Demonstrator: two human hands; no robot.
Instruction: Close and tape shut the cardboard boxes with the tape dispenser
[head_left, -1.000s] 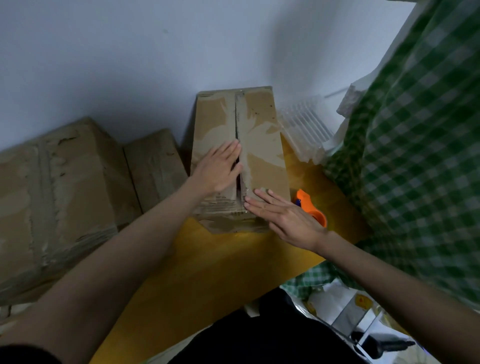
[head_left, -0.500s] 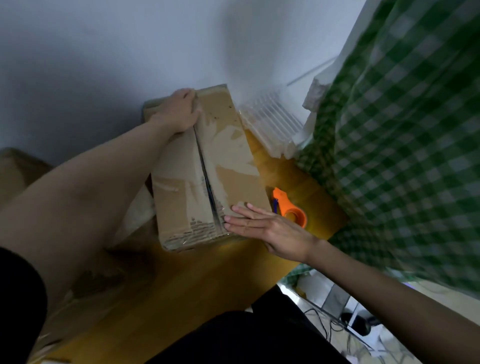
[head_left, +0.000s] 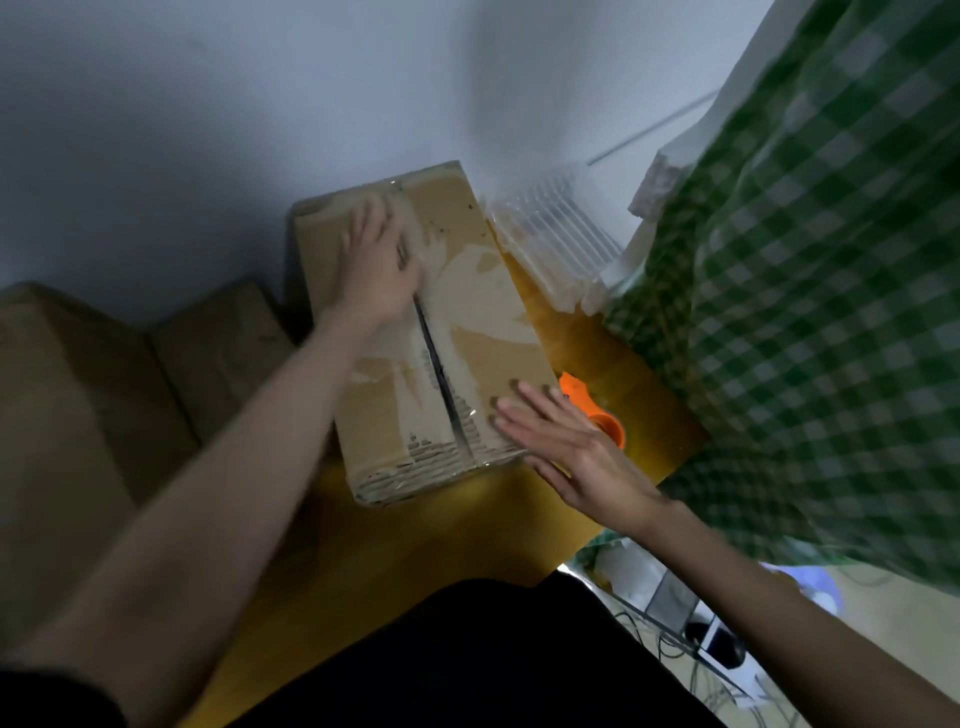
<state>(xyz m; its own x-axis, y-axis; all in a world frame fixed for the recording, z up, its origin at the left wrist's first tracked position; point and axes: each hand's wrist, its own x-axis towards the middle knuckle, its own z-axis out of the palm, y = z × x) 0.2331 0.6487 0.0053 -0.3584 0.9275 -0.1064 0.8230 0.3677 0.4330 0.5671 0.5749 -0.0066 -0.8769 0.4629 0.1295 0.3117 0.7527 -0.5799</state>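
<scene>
My left hand (head_left: 376, 270) has slid back down the box (head_left: 431, 332) on the table (head_left: 322, 561), both hands flat holding flaps shut, right hand (head_left: 566, 447) by the untouched tape dispenser (head_left: 592, 410).

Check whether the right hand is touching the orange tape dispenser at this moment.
Cannot tell. In the head view the right hand lies flat on the cardboard box, overlapping the tape dispenser behind it; no gap or contact shows.

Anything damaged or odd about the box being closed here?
Yes: the cardboard box has pale patches on its top flaps where the surface looks torn off, and a dark gap runs along the centre seam.
</scene>
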